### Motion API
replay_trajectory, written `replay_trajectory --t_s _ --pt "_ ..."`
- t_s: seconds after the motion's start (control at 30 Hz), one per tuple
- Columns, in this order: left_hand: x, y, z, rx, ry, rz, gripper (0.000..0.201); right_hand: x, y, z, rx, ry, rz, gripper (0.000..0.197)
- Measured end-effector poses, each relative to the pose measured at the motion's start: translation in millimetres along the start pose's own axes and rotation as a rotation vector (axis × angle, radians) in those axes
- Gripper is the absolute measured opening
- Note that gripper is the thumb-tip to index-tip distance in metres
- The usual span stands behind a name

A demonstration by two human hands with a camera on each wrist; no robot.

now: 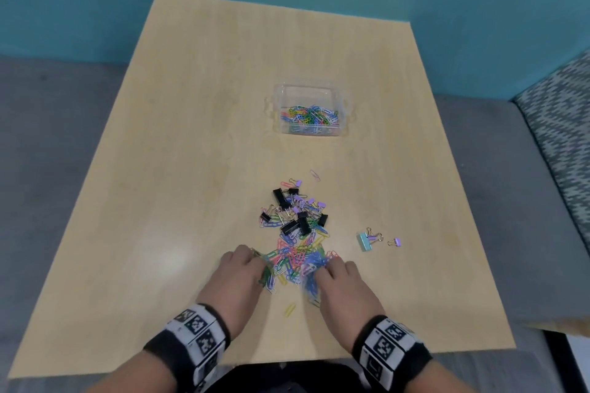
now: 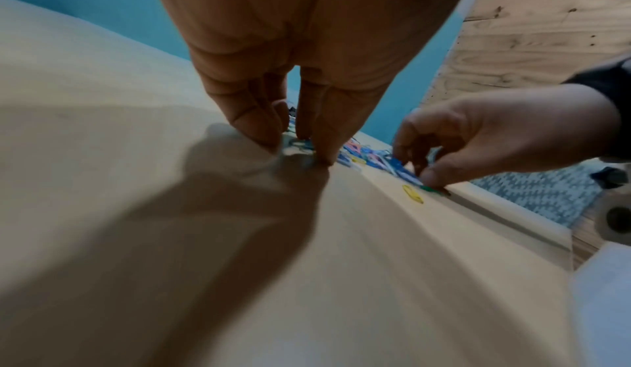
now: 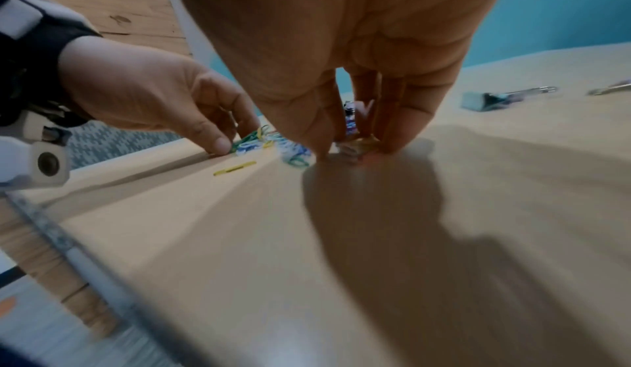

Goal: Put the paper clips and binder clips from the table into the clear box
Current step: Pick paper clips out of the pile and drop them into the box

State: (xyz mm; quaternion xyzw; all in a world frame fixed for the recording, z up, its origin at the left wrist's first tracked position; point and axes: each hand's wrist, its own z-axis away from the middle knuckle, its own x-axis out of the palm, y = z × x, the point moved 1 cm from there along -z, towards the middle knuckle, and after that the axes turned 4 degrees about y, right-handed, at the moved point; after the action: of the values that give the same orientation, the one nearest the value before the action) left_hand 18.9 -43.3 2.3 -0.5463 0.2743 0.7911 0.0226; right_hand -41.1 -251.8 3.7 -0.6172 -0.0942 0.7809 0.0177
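Both hands, left hand (image 1: 241,274) and right hand (image 1: 340,281), curl fingertips into the paper clips (image 1: 295,260) at six o'clock from the clear box (image 1: 311,112); light, slippery, tangling, so best scooped from both sides.

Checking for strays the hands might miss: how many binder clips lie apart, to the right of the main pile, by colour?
Light blue binder clip: 1
Purple binder clips: 2
Total: 3

Bare table (image 1: 198,137) flanks clear box (image 1: 309,96).
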Motion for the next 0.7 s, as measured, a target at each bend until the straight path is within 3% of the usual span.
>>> replay_trajectory --t_s 0.07,0.17,0.23,0.3,0.43,0.53,0.6,0.7 --pt "-0.1 13.5 -7.9 -0.006 -0.001 0.020 0.030 -4.3 -8.6 -10.6 -0.021 0.045 -0.016 0.042" --pt "-0.5 27.5 -4.9 -0.052 -0.022 0.023 0.060 -16.0 -17.7 -4.0 -0.034 0.012 -0.031 0.035" --pt "5.5 30.9 0.5 -0.020 -0.046 -0.058 0.074 -15.7 -26.9 8.0 -0.084 -0.079 0.008 0.043" --pt "11.0 29.0 -2.1 0.022 -0.021 -0.104 0.073 -8.9 -30.9 9.8 -0.077 -0.123 0.053 0.047" --pt "2.9 19.9 -15.7 0.009 0.071 -0.105 0.060 -12.7 -22.8 -13.2 0.041 -0.026 0.035 0.047" --pt "-4.8 8.6 -13.7 -0.013 0.061 -0.076 0.058 -22.3 -13.8 -5.7 0.144 -0.078 -0.008 0.069" --pt "-4.0 4.6 -8.6 0.013 -0.001 -0.075 0.073 -19.1 -5.9 4.1 0.180 -0.173 -0.029 0.088" --pt "4.4 10.8 -7.1 0.099 -0.057 -0.169 0.090 -12.5 -4.6 0.7 0.135 -0.230 -0.066 0.091"
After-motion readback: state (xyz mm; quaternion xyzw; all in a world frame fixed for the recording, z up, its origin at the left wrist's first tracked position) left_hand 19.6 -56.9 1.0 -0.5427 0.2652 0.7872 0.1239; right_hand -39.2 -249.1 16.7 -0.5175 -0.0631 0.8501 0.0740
